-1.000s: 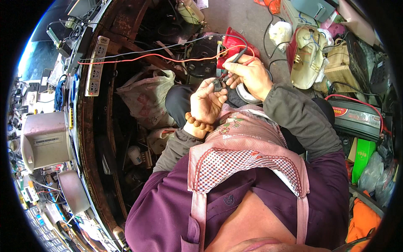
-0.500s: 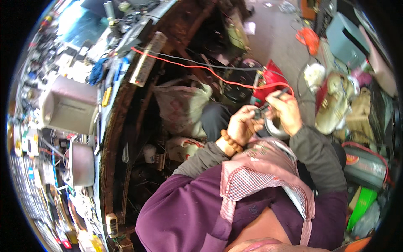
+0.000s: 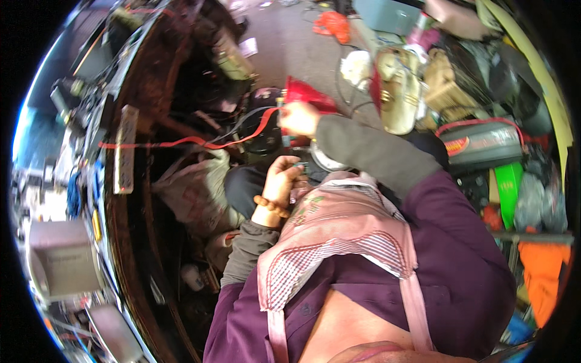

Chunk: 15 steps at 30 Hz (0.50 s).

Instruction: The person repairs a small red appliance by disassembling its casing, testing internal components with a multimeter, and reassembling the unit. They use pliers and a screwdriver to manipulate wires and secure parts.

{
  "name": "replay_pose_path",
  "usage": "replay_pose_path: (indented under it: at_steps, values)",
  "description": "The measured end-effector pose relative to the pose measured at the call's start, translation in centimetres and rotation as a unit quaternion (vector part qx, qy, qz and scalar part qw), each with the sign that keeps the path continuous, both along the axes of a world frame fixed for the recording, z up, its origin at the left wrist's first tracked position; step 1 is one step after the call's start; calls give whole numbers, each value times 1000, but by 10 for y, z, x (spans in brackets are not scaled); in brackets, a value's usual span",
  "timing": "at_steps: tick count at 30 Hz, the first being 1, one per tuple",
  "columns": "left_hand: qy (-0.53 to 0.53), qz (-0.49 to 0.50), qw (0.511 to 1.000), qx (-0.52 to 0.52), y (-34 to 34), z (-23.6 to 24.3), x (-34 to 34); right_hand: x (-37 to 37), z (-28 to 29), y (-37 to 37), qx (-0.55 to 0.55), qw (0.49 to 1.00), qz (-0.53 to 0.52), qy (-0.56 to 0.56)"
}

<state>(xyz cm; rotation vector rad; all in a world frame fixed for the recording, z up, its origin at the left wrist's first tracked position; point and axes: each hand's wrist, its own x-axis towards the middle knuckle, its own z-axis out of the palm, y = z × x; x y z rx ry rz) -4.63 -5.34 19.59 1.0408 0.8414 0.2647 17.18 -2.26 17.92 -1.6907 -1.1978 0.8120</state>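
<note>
My left hand (image 3: 283, 180), with a brown bead bracelet (image 3: 272, 206) at its wrist, is raised over my lap. Its fingers close on a small dark greenish piece (image 3: 301, 164), too small to name. Farther off and slightly right, my right hand (image 3: 299, 118) is smeared by motion, fingers curled. A red wire (image 3: 206, 144) and a grey wire (image 3: 242, 119) run up to it from the left; what it grips is hidden. Just beyond that hand lies a bright red bag-like thing (image 3: 308, 95). A round pale metallic thing (image 3: 325, 158) shows below the right forearm.
A cluttered bench edge (image 3: 112, 242) curves along the left, bearing a long pale strip (image 3: 125, 150). Beneath it sits a whitish sack (image 3: 196, 184). At right are a pale shoe (image 3: 397, 91), a grey case with a red strap (image 3: 484, 145) and a green box (image 3: 509, 192).
My right hand has moved away from the left hand, forward and leftward across, drawing the wires along. My left hand keeps the small piece. The whole view has turned toward the right.
</note>
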Motion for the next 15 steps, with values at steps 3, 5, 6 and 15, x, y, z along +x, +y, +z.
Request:
replay_pose_path:
  at_steps: [3, 5, 6, 15]
  values:
    - [15, 6, 999, 43, 24, -11, 7, -57, 59, 24, 59, 996, 59, -26]
    - [-36, -5, 998, 56, 44, -7, -5, -95, 60, 30, 182, 979, 68, -63]
    - [-60, -10, 996, 59, 53, -6, -20, -111, 59, 27, 247, 964, 73, -68]
    - [-102, 35, 993, 41, 122, -2, 52, -34, 81, -108, 259, 945, 109, -167]
